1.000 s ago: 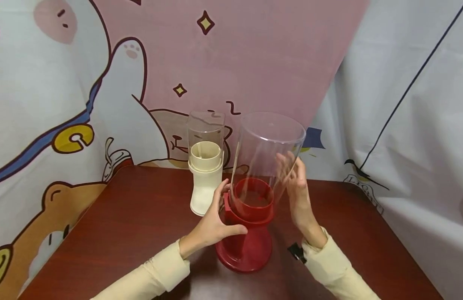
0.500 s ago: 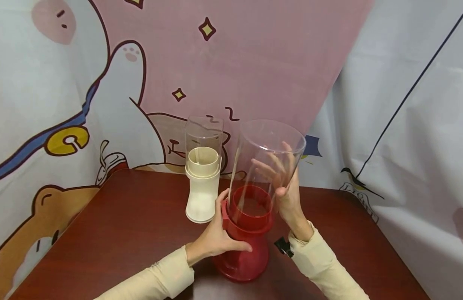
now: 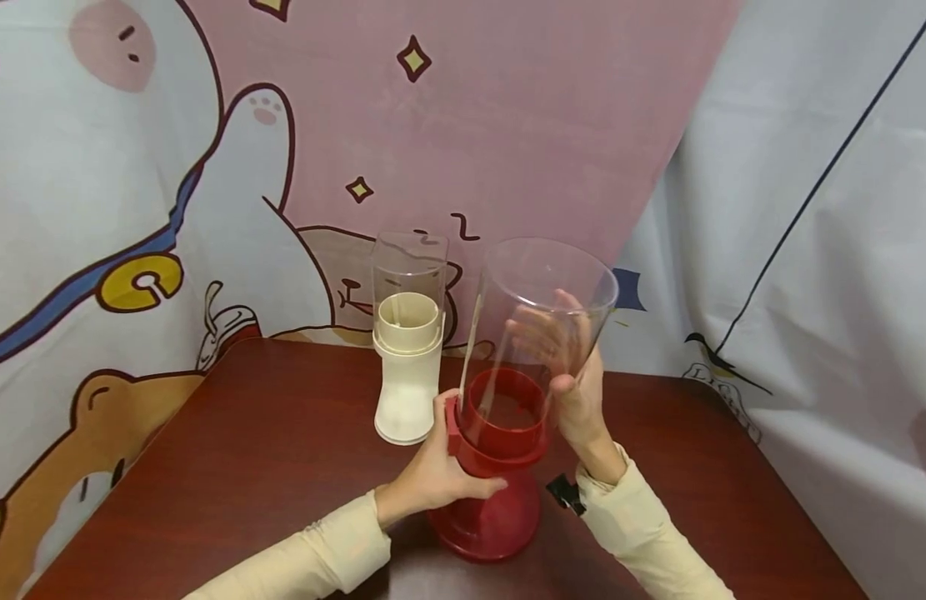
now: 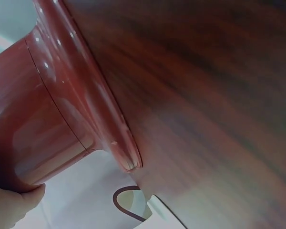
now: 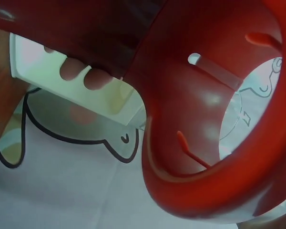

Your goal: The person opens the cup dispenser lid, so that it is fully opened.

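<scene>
A red plastic dispenser [image 3: 496,517], with a round collar and a flared foot, stands before me, a tall clear tube [image 3: 500,325] leaning right above its collar. My left hand [image 3: 436,479] grips the red body at its left side, thumb across the front. Around the tube's right and far side, my right hand [image 3: 575,383] holds it, fingers visible through the plastic. In the left wrist view a fingertip [image 4: 26,202] presses the red body [image 4: 43,114]. The right wrist view looks into the hollow red part [image 5: 205,114], left-hand fingers [image 5: 96,78] curled at its edge.
A cream dispenser [image 3: 406,392] with its own clear tube [image 3: 410,258] stands behind and left on the dark red-brown table [image 3: 282,442]. Patterned cloth [image 3: 545,108] hangs behind the table and at both sides. A small black clip [image 3: 565,493] sits by the right cuff.
My right hand has moved left, its fingers going round behind the clear tube. My left hand stays on the red dispenser. The head view has shifted slightly.
</scene>
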A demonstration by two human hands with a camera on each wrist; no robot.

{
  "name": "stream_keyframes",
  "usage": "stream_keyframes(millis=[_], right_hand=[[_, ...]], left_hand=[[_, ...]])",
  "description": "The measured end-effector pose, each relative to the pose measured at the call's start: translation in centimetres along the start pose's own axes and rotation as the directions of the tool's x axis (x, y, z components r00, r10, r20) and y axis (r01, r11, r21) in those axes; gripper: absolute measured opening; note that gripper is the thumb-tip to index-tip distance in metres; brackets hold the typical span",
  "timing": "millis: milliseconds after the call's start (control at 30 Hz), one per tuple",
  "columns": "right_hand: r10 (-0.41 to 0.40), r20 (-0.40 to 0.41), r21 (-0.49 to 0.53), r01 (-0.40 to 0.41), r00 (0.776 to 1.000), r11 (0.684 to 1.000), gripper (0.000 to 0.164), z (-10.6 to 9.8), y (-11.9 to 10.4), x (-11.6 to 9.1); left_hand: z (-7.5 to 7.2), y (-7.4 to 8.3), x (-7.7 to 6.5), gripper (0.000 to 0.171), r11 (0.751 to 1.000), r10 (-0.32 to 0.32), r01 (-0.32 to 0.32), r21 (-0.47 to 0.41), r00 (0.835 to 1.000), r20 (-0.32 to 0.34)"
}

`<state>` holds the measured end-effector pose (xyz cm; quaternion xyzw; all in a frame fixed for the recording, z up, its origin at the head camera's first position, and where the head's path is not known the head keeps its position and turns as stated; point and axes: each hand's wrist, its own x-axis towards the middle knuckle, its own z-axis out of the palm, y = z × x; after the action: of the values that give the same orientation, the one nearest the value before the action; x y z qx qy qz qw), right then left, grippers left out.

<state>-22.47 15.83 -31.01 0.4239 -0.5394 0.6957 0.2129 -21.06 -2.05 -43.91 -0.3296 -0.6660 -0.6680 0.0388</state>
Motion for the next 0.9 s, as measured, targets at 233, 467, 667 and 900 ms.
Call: stream_keyframes(millis=[233, 467, 667, 900], right_hand=[[0.037, -0.008, -0.031, -0.037, 0.999, 0.999, 0.096, 0.5, -0.7, 0.5], [0.071, 0.006, 0.012, -0.071, 0.997, 0.997, 0.091, 0.1, 0.0, 1.3], [0.044, -0.020, 0.090, -0.042, 0.999, 0.995, 0.086, -0.5, 0.8, 0.8], [-0.028, -0.045, 0.079, 0.032, 0.999, 0.996, 0.086, -0.4, 0.4, -0.2]], left_hand=[[0.3, -0.3, 0.1, 0.107, 1.000, 0.008, -0.008, 0.021, 1.000, -0.007], [-0.1, 0.2, 0.3, 0.106, 0.997, -0.013, 0.014, 0.078, 1.000, -0.018], [-0.2, 0.5, 0.3, 0.105, 0.994, -0.028, 0.032, 0.104, 0.999, -0.032], [0.1, 0.3, 0.2, 0.105, 0.998, -0.035, 0.036, 0.059, 0.999, -0.010]])
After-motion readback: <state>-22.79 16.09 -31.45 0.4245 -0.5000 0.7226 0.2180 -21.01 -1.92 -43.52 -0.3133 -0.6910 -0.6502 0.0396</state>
